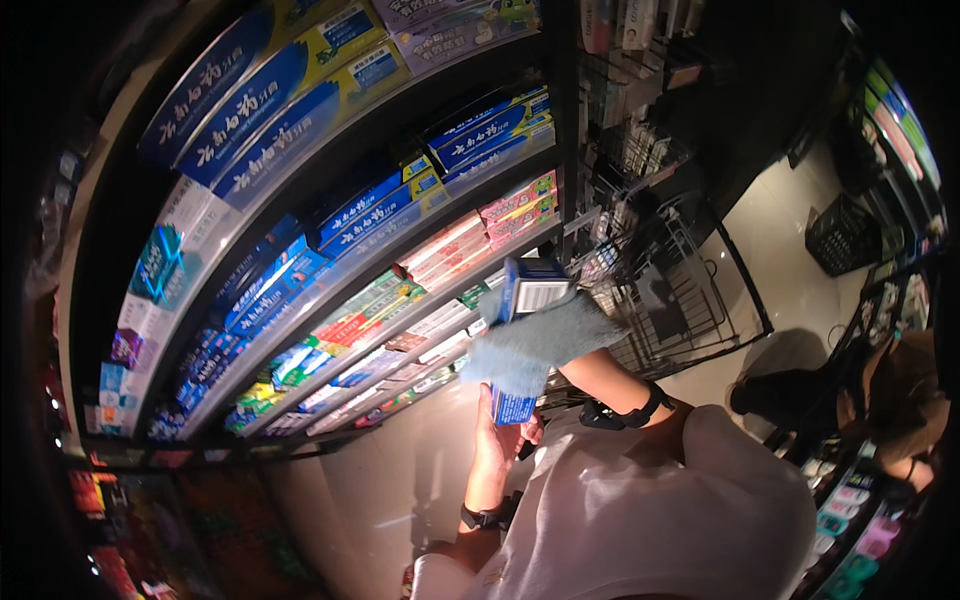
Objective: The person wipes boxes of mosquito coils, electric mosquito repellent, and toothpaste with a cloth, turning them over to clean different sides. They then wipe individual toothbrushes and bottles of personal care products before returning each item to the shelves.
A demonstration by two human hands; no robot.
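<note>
My left hand (495, 431) holds the lower end of a blue carton (514, 407), thumb along one side and fingertips round the other. A grey-blue fuzzy cloth (551, 330) wraps across the middle of what I hold. Above it shows a dark blue box end with a barcode panel (541, 295); whether this and the lower carton are one box is hidden by the cloth. My right hand (576, 367) reaches in from the right, mostly covered by the cloth that it presses to the box. Both wrists wear black straps.
Shelves of toothpaste boxes (262, 161) rise along the left, with blue cartons (375, 217) and pink ones (517, 214) on tiers. A wire shopping cart (694, 315) stands beyond my right arm. Farther right are a black basket (844, 236) and another person's arm (904, 442).
</note>
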